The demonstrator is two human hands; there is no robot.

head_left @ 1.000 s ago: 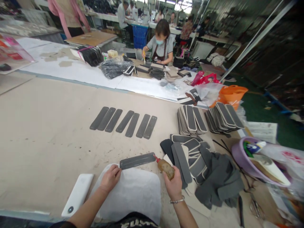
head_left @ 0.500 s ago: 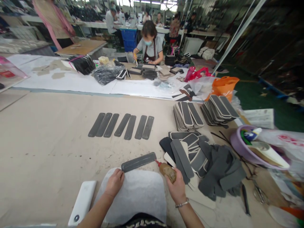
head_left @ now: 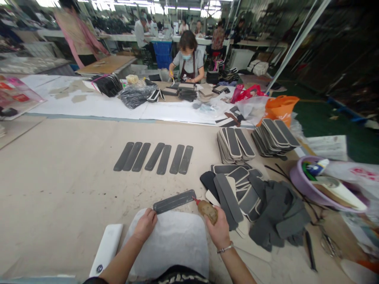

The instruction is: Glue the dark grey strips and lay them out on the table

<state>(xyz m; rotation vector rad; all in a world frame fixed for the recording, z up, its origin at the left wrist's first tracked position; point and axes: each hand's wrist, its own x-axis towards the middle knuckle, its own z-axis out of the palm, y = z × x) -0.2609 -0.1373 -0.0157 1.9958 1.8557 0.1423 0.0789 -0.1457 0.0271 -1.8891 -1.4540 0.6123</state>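
Note:
My left hand (head_left: 145, 223) has its fingers closed on the left end of a dark grey rounded strip (head_left: 174, 202), which lies slanted over the top edge of a white sheet (head_left: 174, 244). Pale wet-looking lines run along the strip. In my right hand (head_left: 218, 227) is a brown glue bottle (head_left: 207, 211) with a red nozzle, its tip touching or just above the strip's right end. Farther up the table lie several similar grey strips (head_left: 137, 157) in a loose row.
Stacks of edged strips (head_left: 237, 144) and a pile of loose grey pieces (head_left: 278, 213) are to the right, beside a purple basin (head_left: 299, 185). A white boxy object (head_left: 107, 248) lies at lower left. Across the table a co-worker (head_left: 189, 59) sits working.
The view has shifted slightly, so most things sit a little farther right. Both hands keep their holds, and the bottle's tip stays at the strip's right end.

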